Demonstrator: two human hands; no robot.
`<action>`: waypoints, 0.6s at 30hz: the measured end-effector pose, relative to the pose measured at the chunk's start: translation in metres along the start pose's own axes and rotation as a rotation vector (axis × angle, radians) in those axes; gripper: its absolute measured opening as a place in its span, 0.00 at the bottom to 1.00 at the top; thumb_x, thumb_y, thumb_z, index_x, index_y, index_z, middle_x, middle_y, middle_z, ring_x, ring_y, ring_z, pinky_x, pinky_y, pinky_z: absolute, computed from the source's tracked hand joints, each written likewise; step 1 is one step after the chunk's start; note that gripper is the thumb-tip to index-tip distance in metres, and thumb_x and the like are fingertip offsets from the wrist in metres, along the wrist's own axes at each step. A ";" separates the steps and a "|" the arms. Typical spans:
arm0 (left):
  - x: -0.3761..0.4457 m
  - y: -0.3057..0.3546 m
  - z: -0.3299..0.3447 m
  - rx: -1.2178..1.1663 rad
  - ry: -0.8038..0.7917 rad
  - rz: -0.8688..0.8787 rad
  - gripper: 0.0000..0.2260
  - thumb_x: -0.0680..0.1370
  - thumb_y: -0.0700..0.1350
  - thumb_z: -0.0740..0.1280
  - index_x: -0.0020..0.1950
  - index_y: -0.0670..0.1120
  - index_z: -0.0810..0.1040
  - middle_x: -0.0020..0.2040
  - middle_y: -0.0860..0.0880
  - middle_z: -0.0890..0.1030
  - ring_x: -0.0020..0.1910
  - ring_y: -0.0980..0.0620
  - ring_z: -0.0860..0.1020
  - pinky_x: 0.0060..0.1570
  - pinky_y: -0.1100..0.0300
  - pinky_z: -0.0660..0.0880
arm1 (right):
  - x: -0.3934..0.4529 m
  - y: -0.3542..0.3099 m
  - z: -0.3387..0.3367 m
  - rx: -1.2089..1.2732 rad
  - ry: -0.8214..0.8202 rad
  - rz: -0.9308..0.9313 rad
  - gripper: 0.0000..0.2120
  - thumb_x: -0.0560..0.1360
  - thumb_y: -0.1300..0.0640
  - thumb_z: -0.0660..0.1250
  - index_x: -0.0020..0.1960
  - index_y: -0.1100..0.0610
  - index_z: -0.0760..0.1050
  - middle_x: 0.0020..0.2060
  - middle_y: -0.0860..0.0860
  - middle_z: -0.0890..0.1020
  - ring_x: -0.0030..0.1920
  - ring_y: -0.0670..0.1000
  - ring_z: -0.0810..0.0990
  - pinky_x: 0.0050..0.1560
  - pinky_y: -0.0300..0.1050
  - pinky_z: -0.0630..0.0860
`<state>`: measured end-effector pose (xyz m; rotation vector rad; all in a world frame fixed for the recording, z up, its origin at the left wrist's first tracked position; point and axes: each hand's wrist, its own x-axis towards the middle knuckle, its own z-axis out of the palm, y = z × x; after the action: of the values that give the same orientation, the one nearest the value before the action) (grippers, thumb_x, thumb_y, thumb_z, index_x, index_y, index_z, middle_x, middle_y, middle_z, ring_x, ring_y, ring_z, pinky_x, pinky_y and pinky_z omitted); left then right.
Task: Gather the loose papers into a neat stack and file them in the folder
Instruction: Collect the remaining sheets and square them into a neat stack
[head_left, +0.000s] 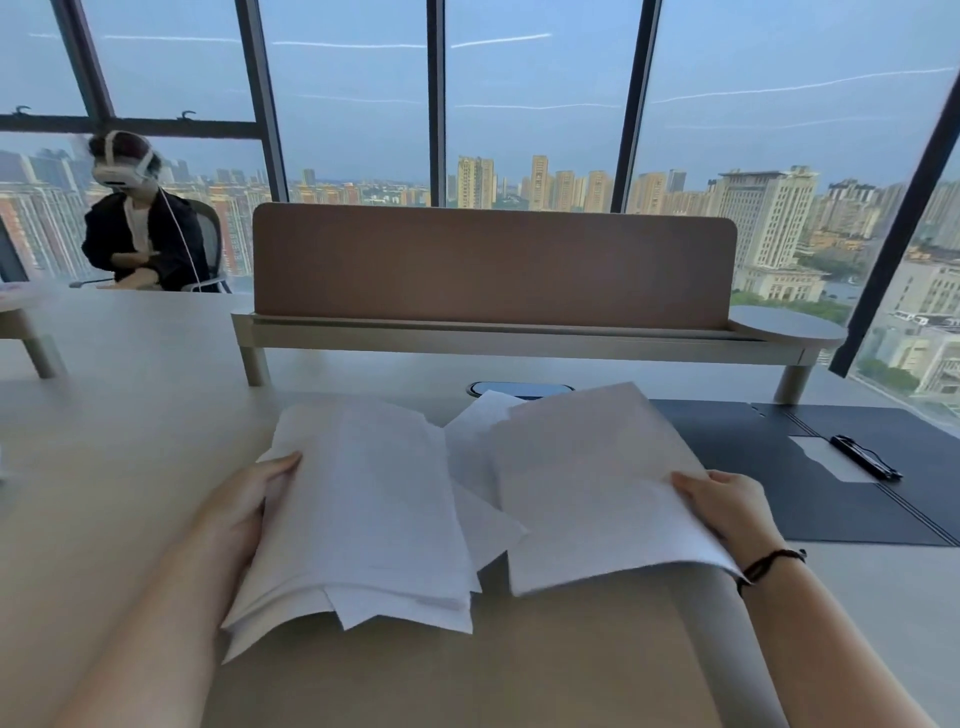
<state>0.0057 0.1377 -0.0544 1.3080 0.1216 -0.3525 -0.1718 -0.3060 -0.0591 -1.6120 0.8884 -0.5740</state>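
Observation:
Several loose white papers lie and hang over the pale desk in front of me. My left hand (244, 499) grips the left edge of an uneven bundle of sheets (363, 499), whose corners stick out at the bottom. My right hand (727, 501) pinches the right edge of a single sheet (592, 483) that is lifted and tilted. Another sheet (475, 441) lies between them, partly covered. The dark folder (769, 467) lies flat and spread on the desk to the right, with a black metal clip (865, 456) over a pale patch inside it.
A brown divider panel (493, 262) on a raised shelf (519, 343) stands across the desk behind the papers. A dark cable port (519, 388) sits under it. A person with a headset (140, 228) sits at the far left. Tall windows fill the back.

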 end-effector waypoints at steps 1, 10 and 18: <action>0.001 -0.001 -0.002 0.012 0.019 -0.004 0.10 0.80 0.44 0.65 0.57 0.39 0.79 0.33 0.45 0.86 0.39 0.44 0.83 0.41 0.54 0.76 | 0.002 0.000 -0.001 0.023 0.003 0.010 0.11 0.73 0.64 0.73 0.46 0.73 0.80 0.39 0.58 0.79 0.37 0.55 0.75 0.40 0.48 0.72; -0.001 -0.014 0.008 0.445 0.034 0.193 0.27 0.64 0.50 0.81 0.59 0.43 0.80 0.59 0.42 0.84 0.53 0.45 0.83 0.58 0.47 0.78 | -0.006 0.000 0.027 -0.045 -0.224 0.060 0.08 0.75 0.65 0.73 0.49 0.71 0.81 0.43 0.63 0.85 0.39 0.60 0.83 0.40 0.49 0.81; 0.002 -0.016 0.006 0.410 -0.024 0.182 0.20 0.71 0.40 0.77 0.61 0.45 0.80 0.55 0.46 0.86 0.53 0.44 0.83 0.55 0.46 0.79 | -0.013 -0.009 0.070 -0.083 -0.294 0.069 0.10 0.74 0.60 0.74 0.37 0.64 0.78 0.38 0.57 0.84 0.37 0.58 0.83 0.38 0.48 0.80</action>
<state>0.0019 0.1281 -0.0677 1.7057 -0.0955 -0.2433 -0.1234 -0.2531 -0.0654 -1.6814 0.7519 -0.2460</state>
